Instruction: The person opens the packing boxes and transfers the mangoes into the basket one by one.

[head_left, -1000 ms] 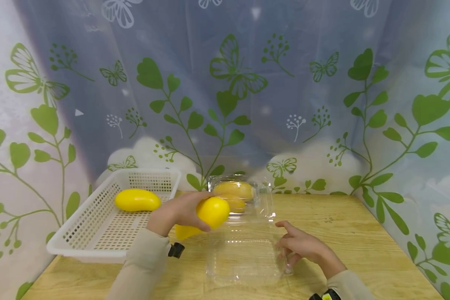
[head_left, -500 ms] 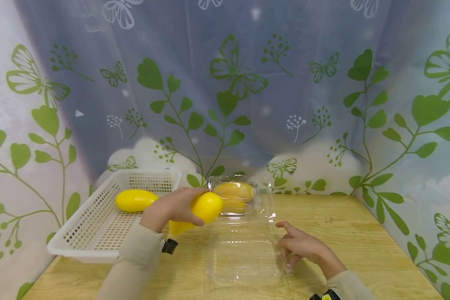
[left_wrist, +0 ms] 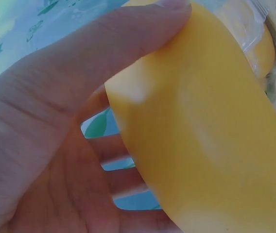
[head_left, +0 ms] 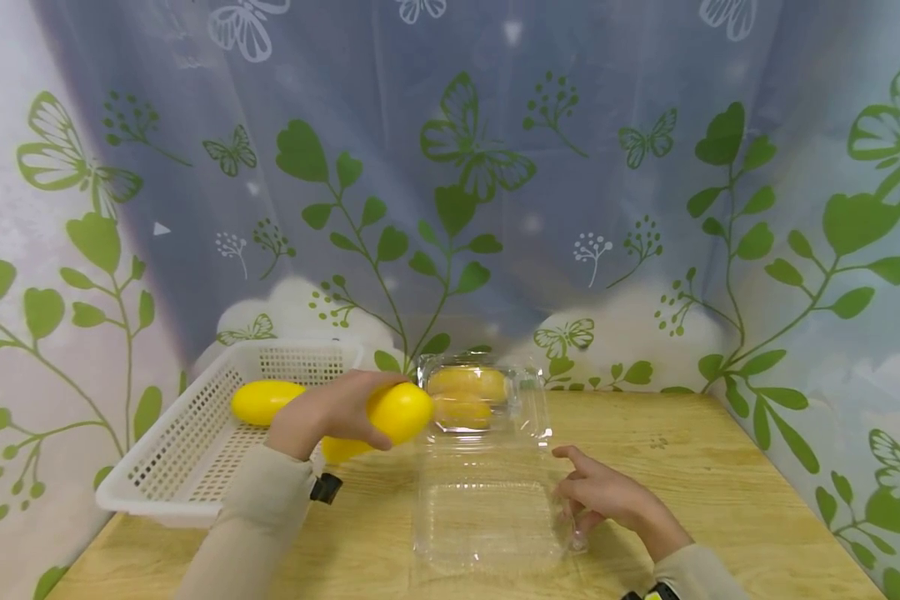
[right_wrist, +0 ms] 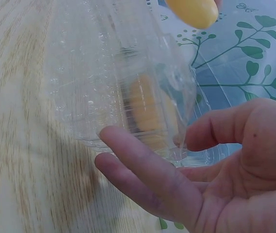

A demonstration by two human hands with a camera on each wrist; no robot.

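Observation:
My left hand grips a smooth yellow mango, thumb on the near side, between the white basket and the clear plastic clamshell box. In the left wrist view, this mango fills much of the picture, the other fingers behind it. A second yellow mango lies in the basket, partly covered by the left hand. Two more mangoes sit in the far half of the box, under clear plastic. At the box's right edge, my right hand pinches the rim between thumb and fingers, index finger stretched out.
The white perforated basket stands at the left of the wooden table. Behind the table hangs a curtain with leaves and butterflies. The near half of the box lies opened toward the person.
My left hand has moved left with its mango, away from the clamshell box and over the basket's right side. The right hand has stayed at the box's edge.

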